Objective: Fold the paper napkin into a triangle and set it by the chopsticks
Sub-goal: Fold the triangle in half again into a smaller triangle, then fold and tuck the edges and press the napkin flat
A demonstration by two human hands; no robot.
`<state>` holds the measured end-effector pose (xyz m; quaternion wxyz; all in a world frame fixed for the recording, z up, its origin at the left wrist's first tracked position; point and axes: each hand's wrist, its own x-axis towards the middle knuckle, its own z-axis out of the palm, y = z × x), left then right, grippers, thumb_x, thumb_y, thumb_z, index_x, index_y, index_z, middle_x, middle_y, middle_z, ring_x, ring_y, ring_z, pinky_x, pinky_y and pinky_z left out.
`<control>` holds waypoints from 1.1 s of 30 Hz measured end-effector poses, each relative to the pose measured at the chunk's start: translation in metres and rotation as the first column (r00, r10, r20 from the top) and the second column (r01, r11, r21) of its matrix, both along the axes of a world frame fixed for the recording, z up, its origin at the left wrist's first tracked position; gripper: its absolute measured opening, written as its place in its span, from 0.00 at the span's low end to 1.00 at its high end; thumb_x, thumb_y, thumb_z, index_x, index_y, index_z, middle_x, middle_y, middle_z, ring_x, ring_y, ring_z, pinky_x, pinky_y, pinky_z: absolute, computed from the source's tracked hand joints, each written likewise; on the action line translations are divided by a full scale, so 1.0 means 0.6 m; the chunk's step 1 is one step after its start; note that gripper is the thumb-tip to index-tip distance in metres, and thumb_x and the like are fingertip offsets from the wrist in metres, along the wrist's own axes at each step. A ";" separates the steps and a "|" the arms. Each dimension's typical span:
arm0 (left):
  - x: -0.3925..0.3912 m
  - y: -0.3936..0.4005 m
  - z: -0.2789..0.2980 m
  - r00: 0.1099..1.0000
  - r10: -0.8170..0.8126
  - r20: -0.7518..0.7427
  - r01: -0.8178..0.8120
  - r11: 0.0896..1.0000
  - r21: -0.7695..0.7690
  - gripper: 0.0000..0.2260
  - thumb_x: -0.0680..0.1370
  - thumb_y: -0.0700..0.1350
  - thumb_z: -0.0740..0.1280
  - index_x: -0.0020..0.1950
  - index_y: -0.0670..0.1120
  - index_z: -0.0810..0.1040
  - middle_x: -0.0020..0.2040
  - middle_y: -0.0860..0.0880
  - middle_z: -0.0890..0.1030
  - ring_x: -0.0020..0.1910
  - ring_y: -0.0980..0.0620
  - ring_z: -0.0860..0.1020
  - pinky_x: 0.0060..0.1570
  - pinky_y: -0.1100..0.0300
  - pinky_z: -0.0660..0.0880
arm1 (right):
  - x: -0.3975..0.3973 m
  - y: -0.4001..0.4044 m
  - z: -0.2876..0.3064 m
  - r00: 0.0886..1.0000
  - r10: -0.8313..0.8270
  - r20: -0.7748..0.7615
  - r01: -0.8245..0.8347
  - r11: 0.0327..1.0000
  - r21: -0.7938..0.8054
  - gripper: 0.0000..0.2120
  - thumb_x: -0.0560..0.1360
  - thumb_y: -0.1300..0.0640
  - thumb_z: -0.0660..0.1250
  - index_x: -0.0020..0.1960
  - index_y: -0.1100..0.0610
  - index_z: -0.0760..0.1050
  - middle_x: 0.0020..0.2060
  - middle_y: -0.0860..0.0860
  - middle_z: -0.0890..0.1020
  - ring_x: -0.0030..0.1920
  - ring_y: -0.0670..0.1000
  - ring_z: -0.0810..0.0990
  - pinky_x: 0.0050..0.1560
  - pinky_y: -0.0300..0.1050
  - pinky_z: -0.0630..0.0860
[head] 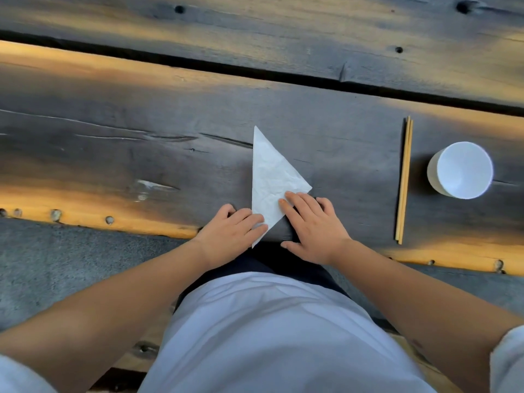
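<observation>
The paper napkin (272, 177) is white, thin and finely creased, already in the shape of a triangle with one long straight edge running away from the person and a point aimed to the right, toward the chopsticks (405, 180). Its surface shows small crumples and a soft matte finish. It lies flat on the table (141, 154) near the front edge, with its nearest corner reaching that edge, and well apart from the chopsticks. The left hand (232, 231) rests flat and open on the napkin's nearest corner, fingers spread lightly and pressing down rather than gripping. The right hand (314, 222) is also open, palm down, with its fingertips (286, 201) laid on the slanted lower edge of the triangle while the rest of the hand sits on the bare wood. The table is made of thick, dark, weathered planks with knots, cracks and a rough natural edge that glows orange where light catches it; a dark gap separates the near plank from the far one. The chopsticks are pale, slender wooden sticks lying side by side, touching, pointing away from the person. Just to their right stands a round white cup (460, 170) with a smooth interior.
</observation>
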<state>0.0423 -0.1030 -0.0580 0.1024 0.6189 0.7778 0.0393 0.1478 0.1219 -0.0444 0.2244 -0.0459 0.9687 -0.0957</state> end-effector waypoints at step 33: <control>-0.087 0.070 0.083 0.506 0.516 0.691 -0.662 0.746 -0.072 0.21 0.77 0.55 0.57 0.67 0.47 0.69 0.52 0.56 0.78 0.49 0.54 0.76 0.50 0.52 0.74 | -0.082 0.010 0.002 0.936 -0.339 -0.090 0.329 0.938 -0.108 0.09 0.78 0.50 0.62 0.40 0.50 0.74 0.41 0.47 0.76 0.44 0.54 0.73 0.43 0.48 0.51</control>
